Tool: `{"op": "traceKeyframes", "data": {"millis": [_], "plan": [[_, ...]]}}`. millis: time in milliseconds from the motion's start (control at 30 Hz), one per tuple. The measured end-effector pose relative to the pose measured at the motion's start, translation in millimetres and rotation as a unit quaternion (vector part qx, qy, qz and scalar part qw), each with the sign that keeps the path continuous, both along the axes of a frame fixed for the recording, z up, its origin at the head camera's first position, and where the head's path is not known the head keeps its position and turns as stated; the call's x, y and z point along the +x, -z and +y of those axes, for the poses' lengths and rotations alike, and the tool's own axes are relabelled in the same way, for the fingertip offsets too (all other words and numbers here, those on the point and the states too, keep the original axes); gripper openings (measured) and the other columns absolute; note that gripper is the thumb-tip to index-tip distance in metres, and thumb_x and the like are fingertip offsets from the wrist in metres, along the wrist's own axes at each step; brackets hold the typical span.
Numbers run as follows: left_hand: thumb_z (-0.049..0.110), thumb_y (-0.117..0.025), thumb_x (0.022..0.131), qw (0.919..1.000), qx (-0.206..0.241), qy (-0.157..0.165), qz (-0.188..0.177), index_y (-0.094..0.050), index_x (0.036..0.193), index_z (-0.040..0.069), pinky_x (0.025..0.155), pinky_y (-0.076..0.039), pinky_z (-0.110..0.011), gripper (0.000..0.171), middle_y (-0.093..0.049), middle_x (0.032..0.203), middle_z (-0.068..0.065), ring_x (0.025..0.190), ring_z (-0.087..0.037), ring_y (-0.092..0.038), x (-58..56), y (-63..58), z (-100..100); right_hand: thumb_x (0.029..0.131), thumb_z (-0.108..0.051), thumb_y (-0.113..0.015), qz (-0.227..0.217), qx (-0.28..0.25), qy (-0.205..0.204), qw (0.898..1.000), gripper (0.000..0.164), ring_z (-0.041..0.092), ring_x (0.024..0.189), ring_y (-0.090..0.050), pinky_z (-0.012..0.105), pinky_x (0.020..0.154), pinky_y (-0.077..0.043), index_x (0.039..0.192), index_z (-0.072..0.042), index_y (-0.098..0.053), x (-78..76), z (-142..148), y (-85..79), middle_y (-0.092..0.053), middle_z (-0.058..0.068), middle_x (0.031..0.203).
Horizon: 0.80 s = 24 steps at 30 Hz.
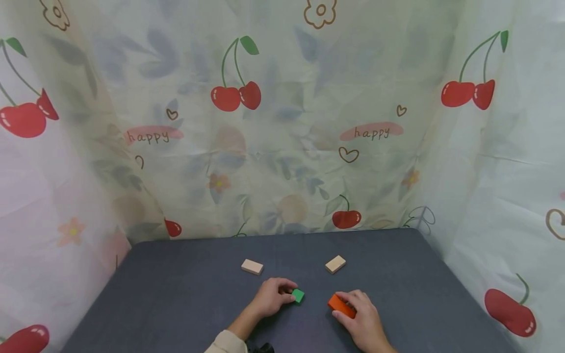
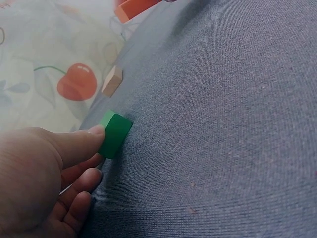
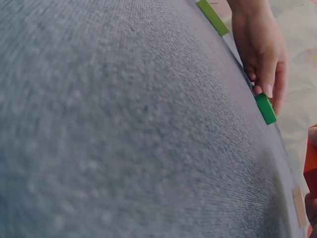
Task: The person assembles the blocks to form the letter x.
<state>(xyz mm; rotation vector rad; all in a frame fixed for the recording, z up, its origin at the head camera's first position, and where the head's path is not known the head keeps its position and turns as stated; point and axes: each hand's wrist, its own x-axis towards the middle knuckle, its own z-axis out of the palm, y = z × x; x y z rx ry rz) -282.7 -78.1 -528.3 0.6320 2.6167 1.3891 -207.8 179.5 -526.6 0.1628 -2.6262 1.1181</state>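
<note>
My left hand pinches a small green block between thumb and fingers. The left wrist view shows the green block at the thumb tip, low over or on the dark cloth; which of the two I cannot tell. To the right, my right hand grips an orange block between thumb and fingers. The orange block appears raised off the surface in the left wrist view. Only part of the orange block shows at the right wrist view's edge.
Two pale wooden blocks, one left and one right, lie beyond the hands on the dark table. A light green block lies near the left forearm. A cherry-patterned curtain borders the table's back and sides.
</note>
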Motion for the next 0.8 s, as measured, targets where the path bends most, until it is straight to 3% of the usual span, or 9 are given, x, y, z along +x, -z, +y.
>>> {"op": "traceKeyframes", "data": {"millis": [367,800], "plan": [[0.01,-0.077,0.083,1.0,-0.003,-0.006,-0.002,-0.074,0.105,0.008,0.067,-0.046,-0.028,0.022,-0.066,0.088,0.003,0.076,-0.01,-0.058,-0.3,0.8,1,0.075,-0.022,-0.085,-0.017,-0.019,-0.014,1.0,0.039,0.009,0.085,-0.053,0.034,0.076,-0.047,0.112,-0.017,-0.072,0.9,-9,7.2,-0.056,-0.01,0.092],[0.011,-0.076,0.084,0.9996,-0.015,-0.013,-0.019,-0.074,0.106,0.01,0.067,-0.047,-0.028,0.021,-0.065,0.089,0.005,0.076,-0.008,-0.057,-1.8,0.1,1,0.075,-0.028,-0.084,-0.026,0.003,-0.029,0.999,0.037,0.008,0.082,-0.051,0.032,0.075,-0.045,0.109,-0.018,-0.072,-3.6,-19,14.0,-0.055,-0.01,0.088]]}}
